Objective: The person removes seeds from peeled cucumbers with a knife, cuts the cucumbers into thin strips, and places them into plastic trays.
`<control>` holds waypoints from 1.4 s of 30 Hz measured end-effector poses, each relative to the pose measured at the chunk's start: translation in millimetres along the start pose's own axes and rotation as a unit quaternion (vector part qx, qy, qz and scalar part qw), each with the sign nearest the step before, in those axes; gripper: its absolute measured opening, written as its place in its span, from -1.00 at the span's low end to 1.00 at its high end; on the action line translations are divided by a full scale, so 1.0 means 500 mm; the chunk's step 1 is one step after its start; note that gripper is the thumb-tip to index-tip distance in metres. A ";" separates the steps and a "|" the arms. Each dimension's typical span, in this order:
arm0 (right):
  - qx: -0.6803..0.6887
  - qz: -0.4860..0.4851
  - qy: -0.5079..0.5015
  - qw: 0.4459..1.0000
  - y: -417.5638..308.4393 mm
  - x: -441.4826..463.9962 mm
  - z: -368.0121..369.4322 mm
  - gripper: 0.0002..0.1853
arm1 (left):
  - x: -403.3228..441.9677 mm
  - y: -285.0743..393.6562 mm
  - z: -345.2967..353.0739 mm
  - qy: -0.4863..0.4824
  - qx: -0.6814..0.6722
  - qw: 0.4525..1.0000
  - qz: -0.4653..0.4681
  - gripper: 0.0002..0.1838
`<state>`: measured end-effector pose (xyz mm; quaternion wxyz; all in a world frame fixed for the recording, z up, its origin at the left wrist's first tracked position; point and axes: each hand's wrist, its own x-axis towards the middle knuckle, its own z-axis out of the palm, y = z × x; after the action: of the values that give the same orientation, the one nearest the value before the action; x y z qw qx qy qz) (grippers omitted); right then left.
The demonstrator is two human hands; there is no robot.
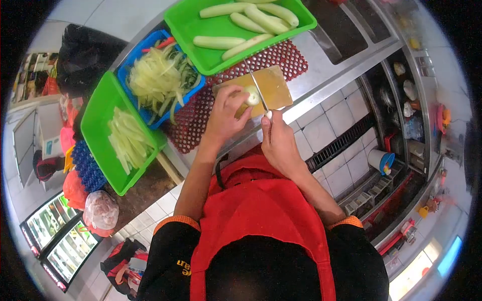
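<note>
Left hand [226,113] clamped around pale vegetable [252,95] over cutting board [279,86], right hand [282,145] wrapped around knife [257,85], blade just beside vegetable, green tray [188,30] of long pale vegetables [219,43] beyond

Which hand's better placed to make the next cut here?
Probably the right hand: it grips the knife close beside the vegetable, while the left hand is occupied holding the vegetable.

A metal bench [316,70] carries a red mat [186,133] full of holes. On the mat lies a cutting board [281,88]; from it, a green tray [211,27] stands between eleven and twelve o'clock, a blue tray [193,91] near nine o'clock.
</note>
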<state>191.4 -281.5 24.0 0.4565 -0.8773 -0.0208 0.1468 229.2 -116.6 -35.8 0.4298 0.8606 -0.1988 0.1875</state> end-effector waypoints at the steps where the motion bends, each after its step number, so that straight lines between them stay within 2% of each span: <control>1: 0.001 0.002 0.000 1.000 -0.003 -0.001 0.000 -0.77 | -0.003 -0.001 0.000 0.017 0.011 0.999 0.050 -0.41; 4: -0.003 0.016 0.000 1.000 -0.005 -0.004 -0.003 -0.76 | -0.004 0.007 -0.002 0.052 0.046 0.994 0.083 -0.49; 8: -0.026 -0.001 0.011 1.000 -0.001 -0.018 0.005 -0.76 | 0.002 0.025 -0.009 0.036 0.029 0.998 0.049 -0.58; 13: -0.055 0.010 0.012 0.998 -0.006 -0.026 0.008 -0.75 | 0.008 0.018 -0.015 0.035 0.072 0.993 0.086 -0.69; 18: -0.104 -0.013 0.022 0.994 0.002 -0.047 0.012 -0.78 | 0.009 0.015 -0.025 0.044 0.046 0.994 0.084 -0.70; 24: -0.168 0.035 -0.005 0.985 -0.014 -0.056 0.013 -0.78 | 0.007 0.027 -0.034 0.018 0.037 0.997 0.060 -0.74; 30: -0.240 0.033 -0.006 0.970 -0.023 -0.066 0.023 -0.76 | -0.001 0.028 -0.043 0.017 0.026 0.997 0.071 -0.73; 37: -0.227 0.072 -0.022 0.971 0.002 -0.062 0.040 -0.81 | -0.004 0.034 -0.042 0.015 0.031 0.996 0.078 -0.75; 39: -0.180 0.018 0.008 0.983 0.014 -0.051 0.053 -0.77 | -0.003 0.028 -0.043 0.017 0.031 0.997 0.075 -0.75; 40: -0.178 0.027 0.015 0.984 0.015 -0.045 0.054 -0.77 | 0.002 0.027 -0.045 0.028 0.037 0.996 0.071 -0.75; 42: -0.179 0.010 -0.007 0.984 0.012 -0.028 0.057 -0.85 | 0.015 0.026 -0.054 0.019 0.039 0.997 0.058 -0.74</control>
<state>169.4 -264.7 7.3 0.2899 -0.9442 -0.0406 0.1511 225.2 -103.2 -8.4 0.3880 0.8601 -0.2323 0.2362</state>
